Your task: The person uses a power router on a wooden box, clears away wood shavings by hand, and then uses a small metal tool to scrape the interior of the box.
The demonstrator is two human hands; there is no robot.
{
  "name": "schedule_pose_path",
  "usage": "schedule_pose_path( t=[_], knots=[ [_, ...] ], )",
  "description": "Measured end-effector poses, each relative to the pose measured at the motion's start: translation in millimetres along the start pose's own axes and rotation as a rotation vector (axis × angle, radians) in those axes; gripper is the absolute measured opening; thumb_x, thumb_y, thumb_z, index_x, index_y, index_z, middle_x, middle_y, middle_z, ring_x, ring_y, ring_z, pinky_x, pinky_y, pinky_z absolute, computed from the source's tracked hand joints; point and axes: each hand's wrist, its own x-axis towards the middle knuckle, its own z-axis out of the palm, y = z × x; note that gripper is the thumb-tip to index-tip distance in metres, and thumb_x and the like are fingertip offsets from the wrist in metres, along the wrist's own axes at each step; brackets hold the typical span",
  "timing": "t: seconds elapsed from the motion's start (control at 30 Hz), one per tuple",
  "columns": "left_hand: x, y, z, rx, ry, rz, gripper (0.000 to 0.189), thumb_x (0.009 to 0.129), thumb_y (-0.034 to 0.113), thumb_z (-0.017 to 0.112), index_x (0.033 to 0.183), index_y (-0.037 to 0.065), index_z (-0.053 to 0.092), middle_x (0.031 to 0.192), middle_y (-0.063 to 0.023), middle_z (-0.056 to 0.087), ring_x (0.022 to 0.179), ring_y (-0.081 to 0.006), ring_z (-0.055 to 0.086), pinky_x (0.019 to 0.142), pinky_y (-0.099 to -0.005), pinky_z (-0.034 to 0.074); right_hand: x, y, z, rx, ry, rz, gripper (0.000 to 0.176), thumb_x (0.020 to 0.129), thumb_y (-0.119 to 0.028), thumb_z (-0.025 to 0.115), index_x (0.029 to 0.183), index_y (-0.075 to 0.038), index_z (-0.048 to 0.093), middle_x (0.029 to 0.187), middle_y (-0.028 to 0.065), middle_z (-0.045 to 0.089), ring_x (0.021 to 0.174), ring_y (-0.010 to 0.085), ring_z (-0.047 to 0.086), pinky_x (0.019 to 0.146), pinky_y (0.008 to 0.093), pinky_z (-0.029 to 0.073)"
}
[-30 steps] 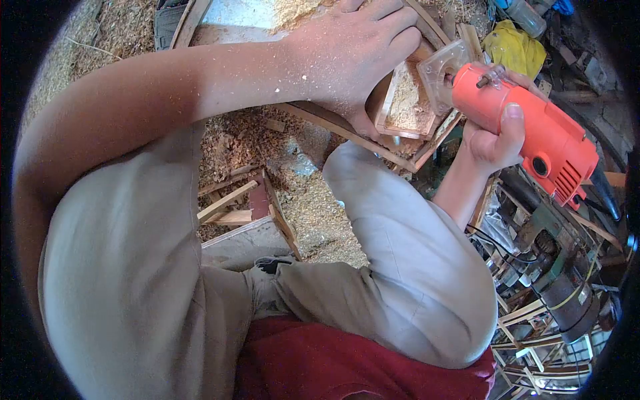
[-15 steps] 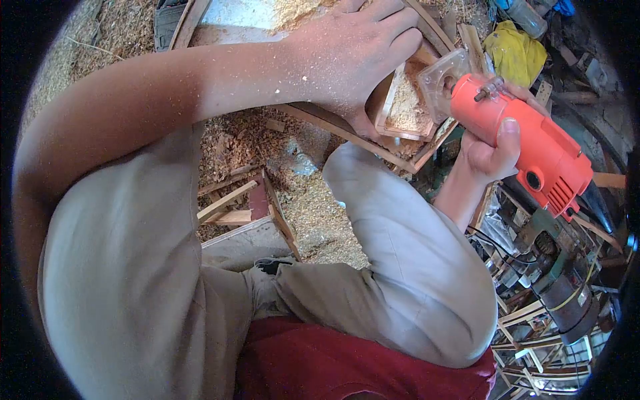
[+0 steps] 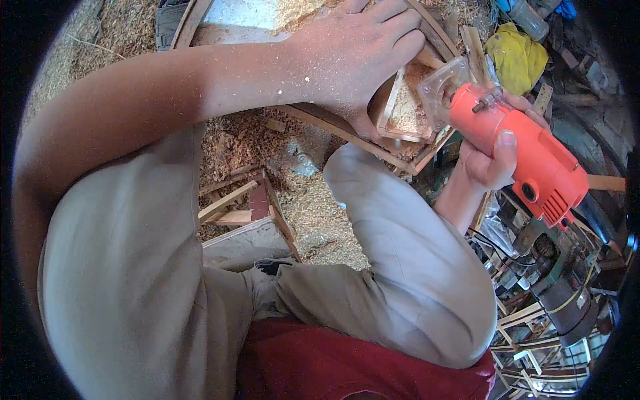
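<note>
My right hand [image 3: 497, 157] is wrapped round a red-orange power trimmer [image 3: 523, 147], its thumb on the near side. The trimmer's clear square base [image 3: 442, 90] faces a small wooden piece [image 3: 405, 110] with raised edges and sawdust inside. My left hand [image 3: 357, 57], dusted with sawdust, grips that wooden piece from its left side, fingers over the top and thumb below. The piece rests within a wooden frame [image 3: 340, 130] over my knees. The trimmer's bit is hidden.
Below lies an open wooden box [image 3: 247, 243] with wood strips, on sawdust-covered ground [image 3: 327, 233]. A yellow cloth [image 3: 517, 57] and a bottle [image 3: 527, 19] are at the upper right. A machine [image 3: 563, 300] and stacked wooden frames [image 3: 533, 360] are at the lower right.
The trimmer in my right hand has tilted, its front end slightly lower and its rear shifted a little down and left. My left hand has barely moved.
</note>
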Motion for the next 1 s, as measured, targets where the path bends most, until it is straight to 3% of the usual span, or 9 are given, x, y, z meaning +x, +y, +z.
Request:
schedule_pose_path(
  t=[0.17, 0.47, 0.67, 0.77, 0.87, 1.0],
  knots=[
    [0.8, 0.0, -2.8, -0.009, -0.055, -0.012, 0.043, 0.077, 0.027, 0.062, 0.106, -0.004, 0.058, 0.116, -0.0208, 0.057, 0.120, -0.0363, 0.050, 0.114, -0.0529, 0.029, -2.5, -1.7, -1.5, -0.011, -0.003, 0.014, 0.055, 0.073, -0.013, 0.069, 0.124, -0.005, 0.051, 0.115, 0.0215, 0.065, 0.104, 0.0343, 0.066, 0.096, 0.0542, 0.057],
    [-1.8, -0.5, 3.0, -0.005, 0.042, 0.011, 0.040, 0.079, 0.025, 0.060, 0.107, -0.004, 0.059, 0.118, -0.0212, 0.058, 0.121, -0.0365, 0.051, 0.116, -0.0540, 0.029, -5.8, -5.6, 3.9, 0.028, 0.013, 0.046, 0.058, 0.073, -0.016, 0.070, 0.126, -0.004, 0.051, 0.113, 0.0202, 0.065, 0.103, 0.0341, 0.066, 0.095, 0.0541, 0.057],
    [0.1, -2.5, -1.8, -0.020, -0.006, 0.038, 0.040, 0.076, 0.022, 0.064, 0.107, -0.003, 0.058, 0.114, -0.0193, 0.057, 0.117, -0.0349, 0.052, 0.111, -0.0524, 0.032, 12.3, -11.4, -5.7, -0.024, 0.137, -0.037, 0.054, 0.069, -0.032, 0.070, 0.112, -0.003, 0.057, 0.104, 0.0210, 0.065, 0.089, 0.0376, 0.068, 0.080, 0.0525, 0.059],
    [1.7, -2.7, -4.2, -0.032, -0.025, 0.040, 0.041, 0.075, 0.023, 0.065, 0.107, -0.002, 0.058, 0.114, -0.0184, 0.057, 0.118, -0.0342, 0.052, 0.110, -0.0509, 0.032, 25.2, -24.7, -7.8, 0.065, 0.446, -0.093, 0.052, 0.067, -0.038, 0.069, 0.104, -0.002, 0.058, 0.099, 0.0202, 0.064, 0.085, 0.0383, 0.067, 0.077, 0.0524, 0.057],
    [0.7, -1.8, -5.1, -0.019, -0.008, 0.047, 0.048, 0.072, 0.026, 0.068, 0.109, -0.002, 0.057, 0.115, -0.0179, 0.057, 0.120, -0.0339, 0.051, 0.110, -0.0505, 0.031, 26.8, -42.0, -16.9, 0.103, 0.506, -0.020, 0.051, 0.069, -0.038, 0.068, 0.101, 0.000, 0.057, 0.098, 0.0188, 0.062, 0.086, 0.0382, 0.066, 0.083, 0.0537, 0.056],
    [0.8, -3.1, -4.1, -0.024, -0.006, 0.065, 0.072, 0.066, 0.044, 0.080, 0.116, -0.002, 0.056, 0.120, -0.0181, 0.056, 0.123, -0.0348, 0.050, 0.111, -0.0512, 0.031, 24.8, -41.0, -31.5, 0.105, 0.527, -0.016, 0.055, 0.070, -0.039, 0.068, 0.104, 0.002, 0.058, 0.098, 0.0188, 0.062, 0.089, 0.0390, 0.066, 0.087, 0.0546, 0.056]
  ],
)
